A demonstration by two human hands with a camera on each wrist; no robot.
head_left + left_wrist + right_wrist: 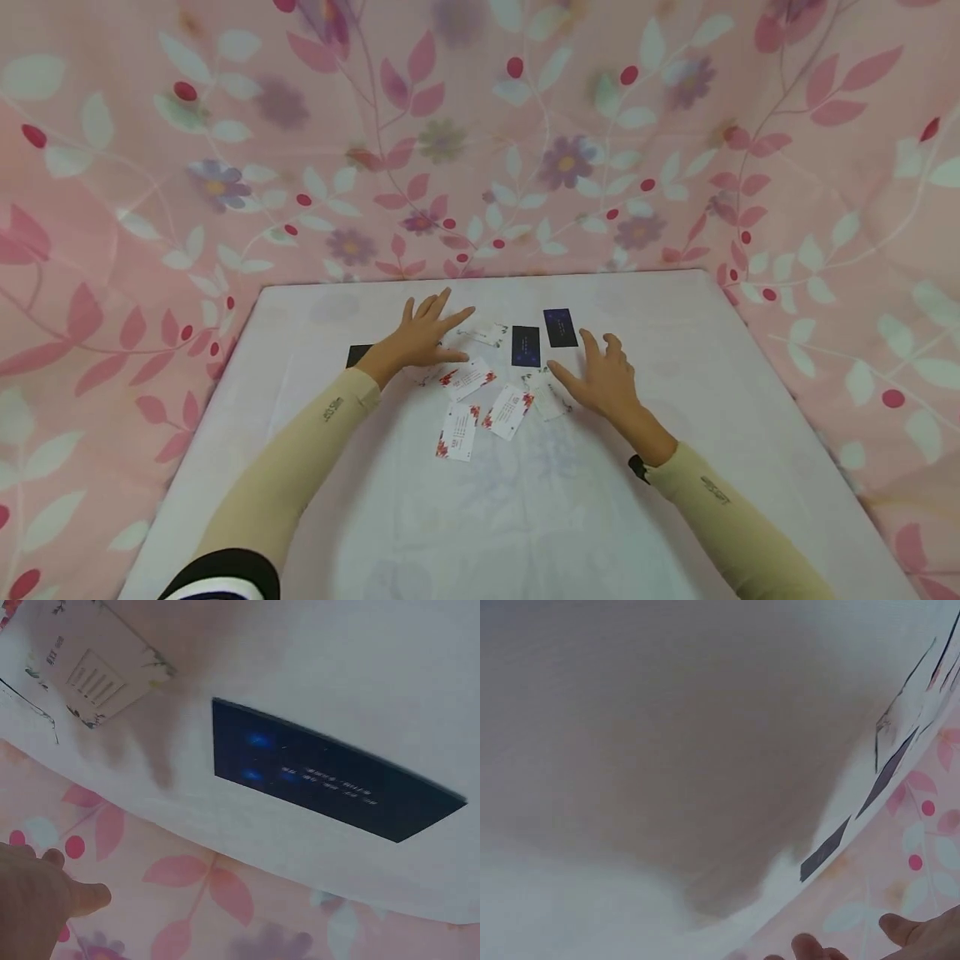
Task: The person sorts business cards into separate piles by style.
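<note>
On the tabletop [675, 333], thin, light, slippery cards [507, 410] are lying scattered between both hands; left hand [420, 335] at ten o'clock and right hand [603, 379] at three are hovering, fingers spread, holding nothing; edges probably suit pinching.

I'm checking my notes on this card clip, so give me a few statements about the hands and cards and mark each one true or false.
1. Both hands hover or rest, fingers spread, over the table. True: the left hand and right hand are open, nothing held.
2. The right hand grips a dark card. False: the two dark cards lie flat beyond its fingertips.
3. White cards with red print lie between the forearms. True.
4. A third dark card lies by the left wrist. True, partly hidden by it.
5. All the cards sit in one neat stack. False: they are scattered singly, a few overlapping.
6. The backdrop is plain blue. False: it is pink floral cloth.
</note>
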